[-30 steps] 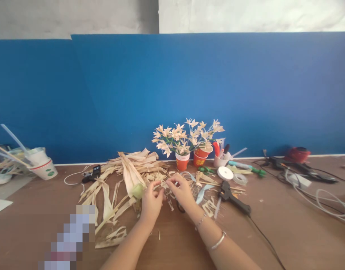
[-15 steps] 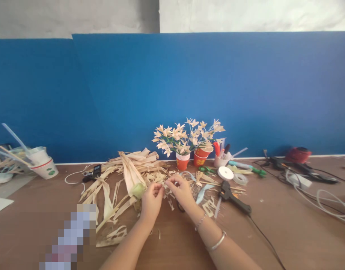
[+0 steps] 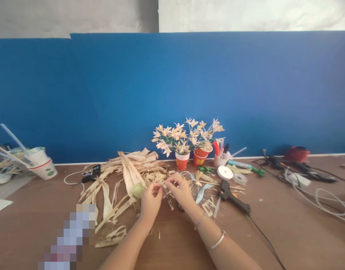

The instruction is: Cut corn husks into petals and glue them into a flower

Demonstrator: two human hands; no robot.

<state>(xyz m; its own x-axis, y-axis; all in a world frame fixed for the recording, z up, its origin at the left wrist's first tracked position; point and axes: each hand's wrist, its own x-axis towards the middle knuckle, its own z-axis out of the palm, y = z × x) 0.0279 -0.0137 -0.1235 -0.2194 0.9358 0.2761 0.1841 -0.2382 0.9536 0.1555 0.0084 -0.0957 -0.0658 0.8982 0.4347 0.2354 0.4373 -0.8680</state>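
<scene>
My left hand (image 3: 151, 197) is pinched closed beside a pale green husk piece (image 3: 137, 190). Close to its right, my right hand (image 3: 178, 188) has thumb and forefinger pressed together, the fingertips of both hands nearly meeting. Whatever lies between the fingers is too small to make out. Dried husks (image 3: 130, 172) spread behind and left of my hands. Behind them, pale husk flowers (image 3: 178, 133) on green stems stand in red and white paper cups (image 3: 182, 161). Small scraps and a light blue ribbon (image 3: 203, 192) lie right of my right hand.
A black glue gun (image 3: 234, 198) with its cord lies at the right, near a white ribbon roll (image 3: 225, 172). White cables (image 3: 327, 202) and a red object (image 3: 297, 154) are farther right. At far left stand white cups (image 3: 45, 168) with straws. A blue partition (image 3: 172, 82) rises behind.
The view has shifted very slightly. Both hands keep nearly the same pinched pose and place, with no other visible movement.
</scene>
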